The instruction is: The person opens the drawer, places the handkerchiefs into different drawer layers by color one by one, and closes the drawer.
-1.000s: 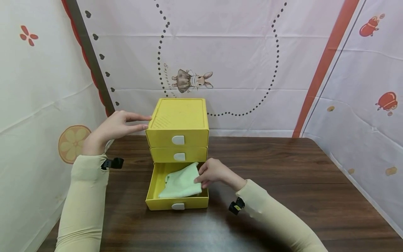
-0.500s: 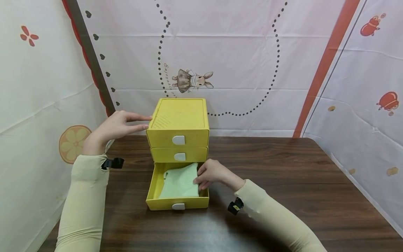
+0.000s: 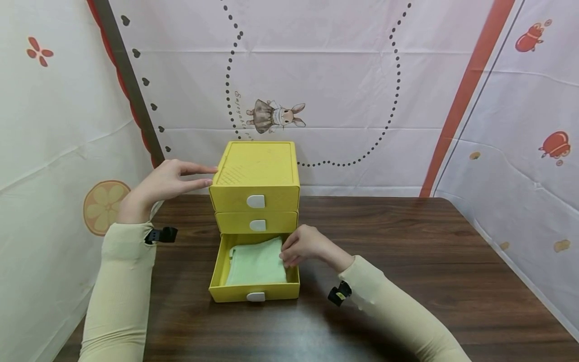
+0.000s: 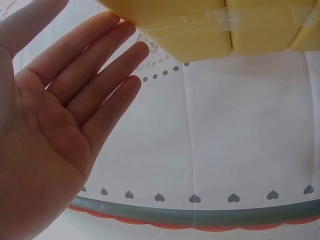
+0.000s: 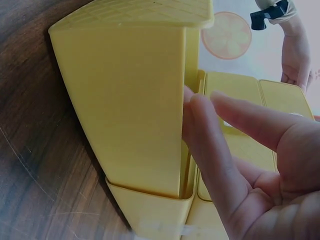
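Note:
A yellow drawer unit (image 3: 260, 163) stands on the table with its lowest drawer (image 3: 230, 293) pulled out. Inside that drawer a folded pale green cloth (image 3: 255, 264) lies fairly flat. My right hand (image 3: 307, 246) is over the drawer's right wall, its bent fingertips beside the cloth's right edge. From the right wrist, the fingers (image 5: 200, 107) dip behind the drawer's side wall, nothing visible between thumb and forefinger; the cloth is hidden there. My left hand (image 3: 169, 181) rests straight fingertips and thumb on the unit's upper left edge. The left wrist view shows its open palm (image 4: 55, 125).
Two upper drawers with white tabs (image 3: 256, 201) are closed. The dark wooden table (image 3: 384, 251) extends to the right and front of the unit. A printed white curtain (image 3: 344, 90) hangs behind and at both sides. Clear tape (image 4: 225, 20) runs along the unit's side.
The cloth's right part has come down and now lies flatter, a little further left. My right hand has let go of its edge and risen slightly. The left hand stays put.

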`<state>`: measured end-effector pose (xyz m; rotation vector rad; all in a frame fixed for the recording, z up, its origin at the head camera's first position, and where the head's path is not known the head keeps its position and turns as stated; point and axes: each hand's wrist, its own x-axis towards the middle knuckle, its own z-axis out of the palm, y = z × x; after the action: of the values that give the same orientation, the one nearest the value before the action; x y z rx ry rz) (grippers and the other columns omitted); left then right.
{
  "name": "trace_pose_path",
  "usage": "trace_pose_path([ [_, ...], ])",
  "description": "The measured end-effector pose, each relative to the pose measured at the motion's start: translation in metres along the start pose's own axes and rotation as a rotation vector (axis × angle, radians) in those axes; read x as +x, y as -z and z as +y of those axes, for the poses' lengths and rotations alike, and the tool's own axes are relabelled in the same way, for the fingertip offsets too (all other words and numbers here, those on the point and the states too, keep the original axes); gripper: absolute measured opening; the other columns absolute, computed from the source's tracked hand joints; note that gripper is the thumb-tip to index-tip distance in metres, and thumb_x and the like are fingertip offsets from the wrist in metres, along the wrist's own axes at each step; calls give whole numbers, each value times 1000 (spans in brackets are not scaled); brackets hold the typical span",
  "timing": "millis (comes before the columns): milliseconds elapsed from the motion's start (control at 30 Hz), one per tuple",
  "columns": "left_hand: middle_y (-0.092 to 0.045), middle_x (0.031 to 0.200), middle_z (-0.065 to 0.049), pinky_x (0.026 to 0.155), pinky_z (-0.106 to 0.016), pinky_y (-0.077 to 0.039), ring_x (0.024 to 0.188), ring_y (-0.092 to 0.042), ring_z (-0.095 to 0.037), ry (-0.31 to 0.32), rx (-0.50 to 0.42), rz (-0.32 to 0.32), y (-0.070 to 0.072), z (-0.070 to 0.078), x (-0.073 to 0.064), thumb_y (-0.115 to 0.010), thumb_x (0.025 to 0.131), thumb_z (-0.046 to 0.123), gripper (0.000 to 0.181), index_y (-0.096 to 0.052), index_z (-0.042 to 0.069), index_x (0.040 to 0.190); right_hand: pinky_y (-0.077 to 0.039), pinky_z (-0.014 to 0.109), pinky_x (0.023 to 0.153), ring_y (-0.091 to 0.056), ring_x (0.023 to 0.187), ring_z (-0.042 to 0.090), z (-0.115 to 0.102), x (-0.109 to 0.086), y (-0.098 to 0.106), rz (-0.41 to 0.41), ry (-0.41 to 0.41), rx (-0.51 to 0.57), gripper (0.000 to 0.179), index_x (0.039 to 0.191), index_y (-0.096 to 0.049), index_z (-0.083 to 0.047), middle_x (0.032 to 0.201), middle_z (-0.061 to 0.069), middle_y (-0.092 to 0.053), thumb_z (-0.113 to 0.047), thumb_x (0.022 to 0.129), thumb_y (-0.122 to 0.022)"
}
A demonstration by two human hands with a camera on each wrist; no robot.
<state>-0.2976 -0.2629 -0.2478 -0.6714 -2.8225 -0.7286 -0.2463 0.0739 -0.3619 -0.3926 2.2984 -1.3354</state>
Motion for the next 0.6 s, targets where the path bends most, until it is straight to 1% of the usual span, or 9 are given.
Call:
trace_pose_path([
  [100,-67,119,-3,89,-47,-47,96,-59,-18,-3,-2,2,0,-1,0,-63,86,52,43,-65,30,123,-58,38,68,-72,74,28,0,-2,3,9,3,-4,21,98,-71,4,79,15,-73,-10,82,-74],
  [200,-67,119,-4,89,-48,-48,96,-59,-19,-5,-3,3,0,0,0,-63,87,50,42,-65,29,123,-57,40,70,-72,76,27,1,-6,6,22,22,-26,21,99,-71,2,80,13,-73,-13,84,-72],
  [300,-66,120,-5,89,-49,-48,99,-60,-19,-6,-1,5,-1,-1,0,-63,86,51,43,-65,29,123,-58,39,70,-71,75,24,1,-12,6,40,56,-68,20,98,-72,-3,81,9,-73,-17,84,-73],
  [400,-67,119,-3,88,-48,-48,98,-60,-18,0,4,8,-1,-3,0,-63,86,53,44,-65,29,123,-57,38,69,-71,74,22,1,-18,5,50,86,-106,19,96,-72,-6,81,5,-73,-21,83,-73],
  [433,-68,116,-2,88,-46,-48,96,-60,-18,3,8,10,-1,-3,0,-63,85,53,44,-65,30,123,-57,38,69,-71,74,22,1,-20,4,50,95,-114,20,96,-72,-7,81,4,-73,-22,83,-74],
  [533,-72,93,-4,85,-42,-47,88,-57,-19,16,16,7,-1,-3,0,-62,85,55,45,-64,31,123,-57,37,68,-70,74,21,1,-24,3,45,119,-125,20,97,-71,-7,81,4,-73,-23,84,-73],
  [600,-72,90,-4,83,-40,-46,87,-56,-19,18,17,6,-2,-3,0,-62,85,55,45,-64,31,124,-57,36,67,-70,73,20,1,-26,2,38,132,-132,21,97,-71,-8,81,3,-73,-25,84,-72],
])
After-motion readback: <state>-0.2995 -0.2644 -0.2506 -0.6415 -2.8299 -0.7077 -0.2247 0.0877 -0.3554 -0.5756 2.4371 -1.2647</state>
